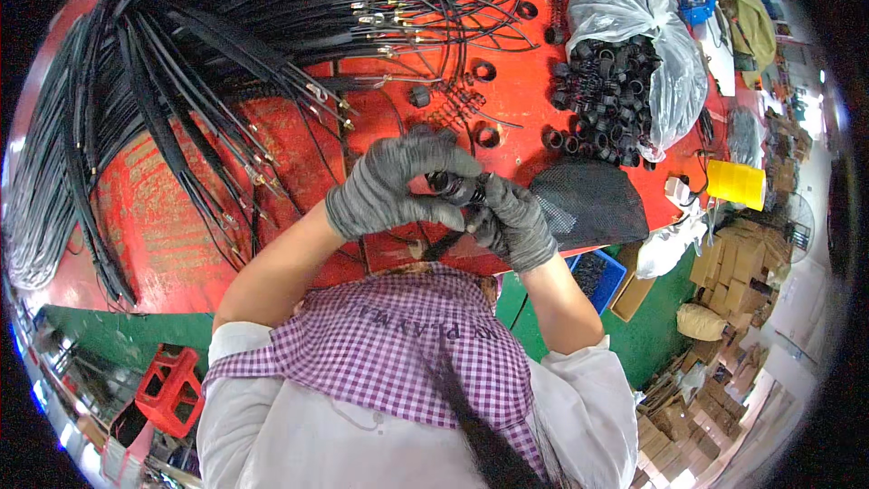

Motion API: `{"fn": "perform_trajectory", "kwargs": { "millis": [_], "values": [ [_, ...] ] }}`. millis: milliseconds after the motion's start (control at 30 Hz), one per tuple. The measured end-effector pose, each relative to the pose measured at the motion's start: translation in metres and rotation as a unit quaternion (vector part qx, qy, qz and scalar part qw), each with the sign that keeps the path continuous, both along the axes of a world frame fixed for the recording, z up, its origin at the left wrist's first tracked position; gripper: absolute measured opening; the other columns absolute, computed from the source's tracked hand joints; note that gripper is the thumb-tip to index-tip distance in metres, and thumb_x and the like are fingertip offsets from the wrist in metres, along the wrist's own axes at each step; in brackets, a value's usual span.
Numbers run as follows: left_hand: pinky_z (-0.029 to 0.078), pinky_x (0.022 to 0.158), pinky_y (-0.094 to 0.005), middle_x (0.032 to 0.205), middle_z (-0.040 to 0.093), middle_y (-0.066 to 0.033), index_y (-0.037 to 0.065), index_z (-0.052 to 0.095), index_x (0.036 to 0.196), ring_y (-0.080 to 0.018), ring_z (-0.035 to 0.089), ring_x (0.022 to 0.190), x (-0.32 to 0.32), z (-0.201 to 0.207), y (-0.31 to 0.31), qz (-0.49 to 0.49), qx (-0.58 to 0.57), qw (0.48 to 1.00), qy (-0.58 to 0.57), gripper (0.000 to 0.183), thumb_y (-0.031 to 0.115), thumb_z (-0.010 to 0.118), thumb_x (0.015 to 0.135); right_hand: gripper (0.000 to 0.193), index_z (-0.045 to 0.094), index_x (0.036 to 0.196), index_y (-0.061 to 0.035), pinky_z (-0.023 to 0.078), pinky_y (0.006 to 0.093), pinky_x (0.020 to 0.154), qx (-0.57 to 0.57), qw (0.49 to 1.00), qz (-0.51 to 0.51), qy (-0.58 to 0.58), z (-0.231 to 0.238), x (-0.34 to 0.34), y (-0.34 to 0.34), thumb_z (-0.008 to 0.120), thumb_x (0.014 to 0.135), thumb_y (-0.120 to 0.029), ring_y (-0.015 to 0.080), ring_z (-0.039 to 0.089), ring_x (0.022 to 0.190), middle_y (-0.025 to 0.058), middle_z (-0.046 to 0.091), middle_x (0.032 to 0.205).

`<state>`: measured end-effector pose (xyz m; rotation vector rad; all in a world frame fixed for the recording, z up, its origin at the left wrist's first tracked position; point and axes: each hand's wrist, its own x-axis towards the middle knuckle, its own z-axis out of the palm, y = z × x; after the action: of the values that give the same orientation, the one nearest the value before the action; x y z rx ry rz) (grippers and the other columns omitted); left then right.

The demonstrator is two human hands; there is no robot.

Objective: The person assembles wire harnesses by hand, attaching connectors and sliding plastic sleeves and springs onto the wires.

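Observation:
Both hands wear grey gloves and meet over the near edge of a red table. My left hand curls its thumb and fingers around a small black cylindrical fitting. At the fitting's right end, the fingers of my right hand are closed on it; their tips are partly hidden. Just beyond the hands lie some loose black rings and a cluster of small dark coils. Black cables with metal ends spread over the table's left and far side.
To the right, a heap of black ring-shaped parts spills beside a clear plastic bag. A black mesh piece lies near my right hand. Farther out are a blue tool, a yellow object, a blue crate and a red stool.

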<state>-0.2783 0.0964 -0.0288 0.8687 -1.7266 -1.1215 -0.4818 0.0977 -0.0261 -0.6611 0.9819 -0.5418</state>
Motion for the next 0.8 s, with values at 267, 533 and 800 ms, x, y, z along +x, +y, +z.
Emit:
{"fn": "perform_trajectory", "kwargs": {
  "millis": [267,533,800],
  "values": [
    [0.045,0.076,-0.0276,0.085,0.059,-0.0024,0.007,0.057,0.094,-0.0141,0.057,0.083,-0.005,-0.009,0.004,0.036,0.172,0.982,0.066,0.046,0.019,0.080,0.057,0.061,0.055,0.093,-0.0044,0.036,0.0201,0.033,0.145,0.986,0.048,-0.072,0.001,0.012,0.010,0.040,0.079,-0.062,0.0125,0.053,0.043,0.0058,0.060,0.067],
    [0.044,0.076,-0.0272,0.091,0.057,-0.0034,0.006,0.057,0.095,-0.0147,0.056,0.084,-0.009,-0.014,0.015,0.032,0.271,0.953,0.132,0.047,0.020,0.080,0.056,0.034,0.052,0.097,-0.0022,0.044,0.0244,0.058,-0.457,0.863,-0.076,0.201,-0.020,0.016,0.022,0.058,0.083,-0.033,0.0134,0.054,0.063,0.0039,0.059,0.074],
    [0.040,0.087,-0.0396,0.105,0.050,-0.0104,0.016,0.058,0.106,-0.0285,0.048,0.099,-0.012,-0.021,0.043,0.072,0.129,0.976,-0.158,0.062,0.043,0.077,0.053,0.048,0.047,0.116,-0.0035,0.039,0.0263,0.081,-0.175,0.981,0.082,0.026,-0.023,0.012,0.017,0.058,0.082,-0.036,0.0120,0.047,0.092,0.0023,0.051,0.099]
  ]
}}
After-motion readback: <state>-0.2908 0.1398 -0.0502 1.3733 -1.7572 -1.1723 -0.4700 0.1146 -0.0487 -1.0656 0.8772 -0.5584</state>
